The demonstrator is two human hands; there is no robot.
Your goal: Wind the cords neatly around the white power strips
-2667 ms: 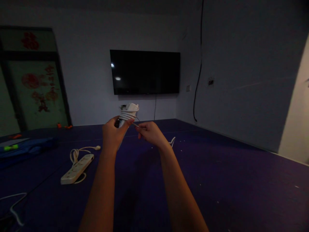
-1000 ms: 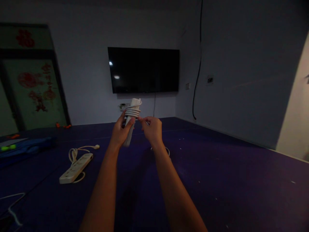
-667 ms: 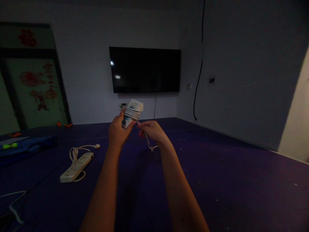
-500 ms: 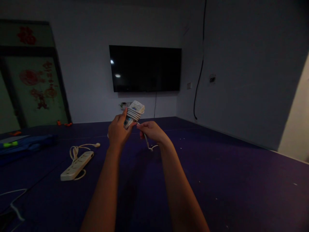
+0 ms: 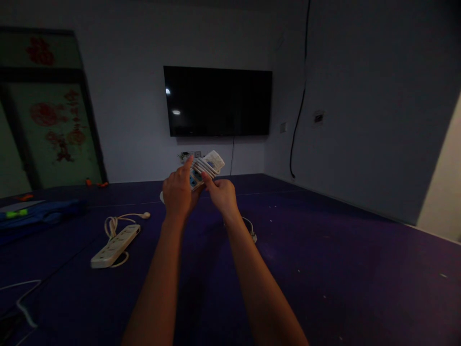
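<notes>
A white power strip (image 5: 197, 179) with bluish sockets is held up at a tilt in front of me. Its white cord (image 5: 204, 166) is wound in several turns around the body, close to the upper end. My left hand (image 5: 178, 192) grips the strip at its lower end, index finger stretched along its side. At the lower right of the coils, my right hand (image 5: 222, 194) is closed, the thumb pressed against the cord; its other fingers are partly hidden. Beyond my right forearm, the loose cord end with its plug (image 5: 254, 237) shows near the purple surface.
Another white power strip (image 5: 115, 246) lies at left on the purple surface (image 5: 324, 250), its cord (image 5: 112, 225) bunched beside it. Blue fabric (image 5: 54, 211) lies further left, with a pale cable (image 5: 25, 307) nearer me. A television (image 5: 218, 102) hangs on the far wall; a black cable (image 5: 299, 115) dangles at right.
My right hand has moved up onto the coils, its thumb now over the wound cord. The strip has turned and shifted slightly right, and the plug end has come into view beside my forearm.
</notes>
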